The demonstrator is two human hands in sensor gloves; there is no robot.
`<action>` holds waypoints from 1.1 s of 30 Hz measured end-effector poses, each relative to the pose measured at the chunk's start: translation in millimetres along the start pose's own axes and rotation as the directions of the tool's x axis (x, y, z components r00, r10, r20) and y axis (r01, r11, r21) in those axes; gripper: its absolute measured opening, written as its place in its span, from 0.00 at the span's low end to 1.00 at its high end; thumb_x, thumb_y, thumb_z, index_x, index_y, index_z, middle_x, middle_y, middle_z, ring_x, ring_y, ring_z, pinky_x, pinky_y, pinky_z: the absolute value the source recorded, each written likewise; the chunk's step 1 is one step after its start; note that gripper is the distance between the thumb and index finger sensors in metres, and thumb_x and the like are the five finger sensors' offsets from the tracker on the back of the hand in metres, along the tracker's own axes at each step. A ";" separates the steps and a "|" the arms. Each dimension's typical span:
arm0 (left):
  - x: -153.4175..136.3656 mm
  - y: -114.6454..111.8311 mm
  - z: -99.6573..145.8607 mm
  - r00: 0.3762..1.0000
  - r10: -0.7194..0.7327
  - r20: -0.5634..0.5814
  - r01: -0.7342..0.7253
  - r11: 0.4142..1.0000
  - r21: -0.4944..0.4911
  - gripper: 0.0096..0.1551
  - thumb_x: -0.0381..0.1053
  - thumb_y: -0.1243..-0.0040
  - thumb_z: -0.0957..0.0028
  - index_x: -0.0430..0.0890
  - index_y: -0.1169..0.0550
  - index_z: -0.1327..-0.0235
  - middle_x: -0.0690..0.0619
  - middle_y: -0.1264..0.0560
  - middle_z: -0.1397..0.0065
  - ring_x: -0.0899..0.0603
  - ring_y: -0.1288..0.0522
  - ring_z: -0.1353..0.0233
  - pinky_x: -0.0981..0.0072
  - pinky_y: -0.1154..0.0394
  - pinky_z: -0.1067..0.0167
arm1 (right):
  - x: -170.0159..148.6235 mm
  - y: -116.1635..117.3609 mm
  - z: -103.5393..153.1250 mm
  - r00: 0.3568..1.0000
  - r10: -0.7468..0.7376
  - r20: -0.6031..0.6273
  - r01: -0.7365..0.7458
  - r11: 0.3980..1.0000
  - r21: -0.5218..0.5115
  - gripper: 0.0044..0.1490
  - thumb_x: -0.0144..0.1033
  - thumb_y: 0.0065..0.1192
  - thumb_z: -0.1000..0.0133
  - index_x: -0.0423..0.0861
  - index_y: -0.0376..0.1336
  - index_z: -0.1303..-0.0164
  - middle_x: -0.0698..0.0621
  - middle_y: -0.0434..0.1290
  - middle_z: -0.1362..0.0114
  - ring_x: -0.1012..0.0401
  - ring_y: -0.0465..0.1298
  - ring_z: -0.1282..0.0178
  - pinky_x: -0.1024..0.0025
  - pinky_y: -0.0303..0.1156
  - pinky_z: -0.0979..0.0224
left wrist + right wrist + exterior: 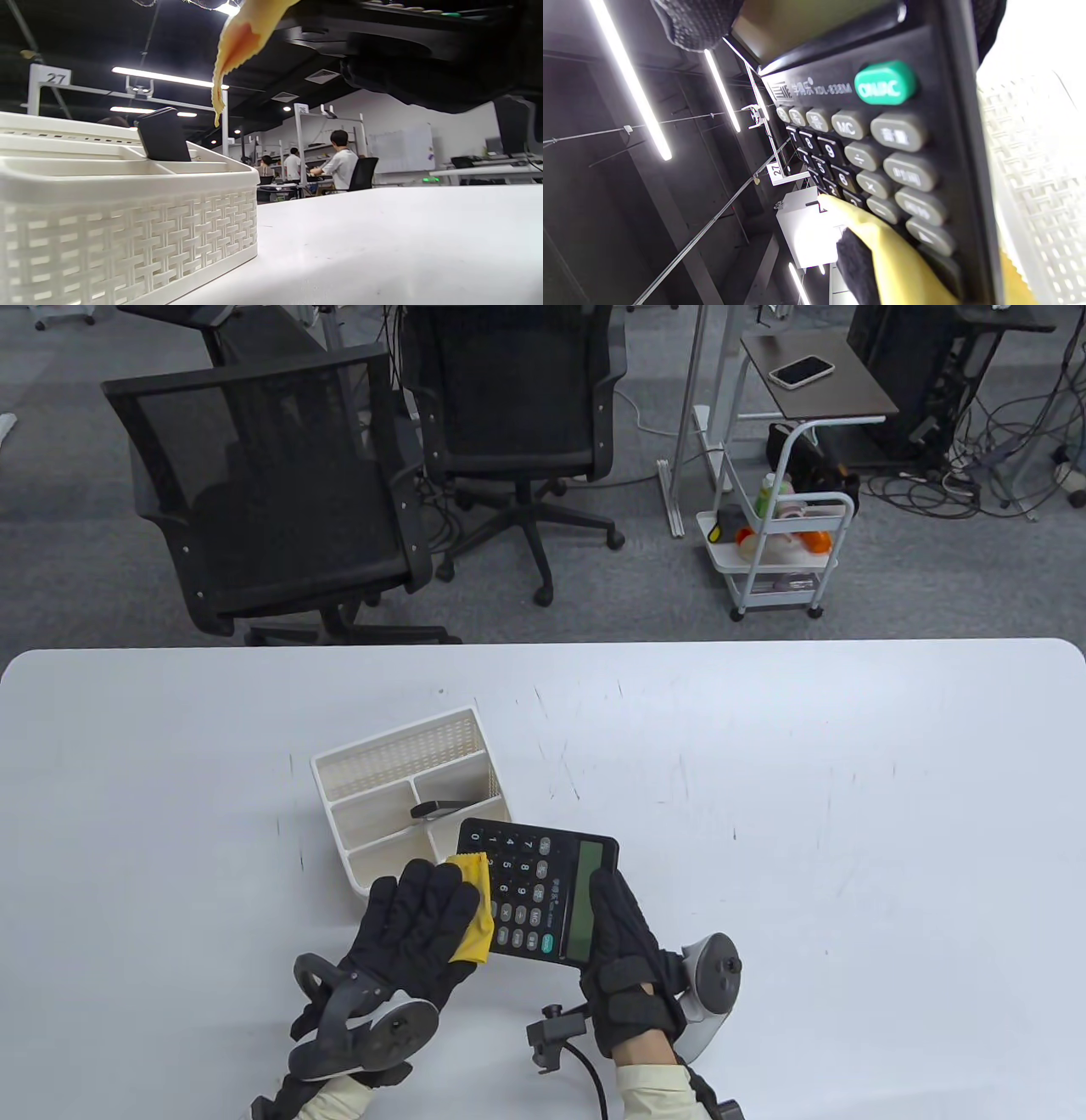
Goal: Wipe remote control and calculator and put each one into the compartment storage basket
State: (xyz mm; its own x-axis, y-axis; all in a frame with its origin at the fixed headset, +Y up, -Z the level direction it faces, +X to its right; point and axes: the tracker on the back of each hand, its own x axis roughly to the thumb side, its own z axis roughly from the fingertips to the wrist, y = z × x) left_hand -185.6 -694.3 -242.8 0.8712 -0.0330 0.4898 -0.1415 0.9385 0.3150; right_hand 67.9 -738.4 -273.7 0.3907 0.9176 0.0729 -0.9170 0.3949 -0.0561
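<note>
Calculator (pixel 536 897) sits in your right hand (pixel 626 954), gripped at the screen end above the table (pixel 848 814). Your left hand (pixel 416 925) presses a yellow cloth (pixel 475 912) onto its keys, fingers fairly straight. Remote (pixel 441 808) stands in the basket (pixel 399 806).

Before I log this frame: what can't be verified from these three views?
- Remote control: only its dark top shows in the basket; walls hide the rest in table and left wrist views.
- Calculator display: unreadable, glare in the table view, right hand across it in the right wrist view.
- Left hand: its grip on the yellow cloth is underneath.
</note>
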 end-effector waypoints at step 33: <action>-53.0 8.1 -0.4 0.758 0.625 -0.187 -0.638 0.770 -0.016 0.33 0.58 0.28 0.56 0.50 0.22 0.37 0.52 0.15 0.46 0.47 0.13 0.49 0.49 0.17 0.48 | 7.7 35.3 -1.0 0.900 0.354 0.256 -0.428 0.833 0.351 0.42 0.46 0.69 0.41 0.34 0.63 0.23 0.38 0.75 0.28 0.45 0.79 0.37 0.39 0.71 0.37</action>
State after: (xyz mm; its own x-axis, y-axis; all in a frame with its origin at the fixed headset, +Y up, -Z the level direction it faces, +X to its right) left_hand -232.8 -684.8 -266.5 0.6598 0.6254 0.4164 -0.6574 0.7490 -0.0833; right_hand 38.6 -717.3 -276.0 0.0065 0.9537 0.3006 -0.9591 -0.0791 0.2717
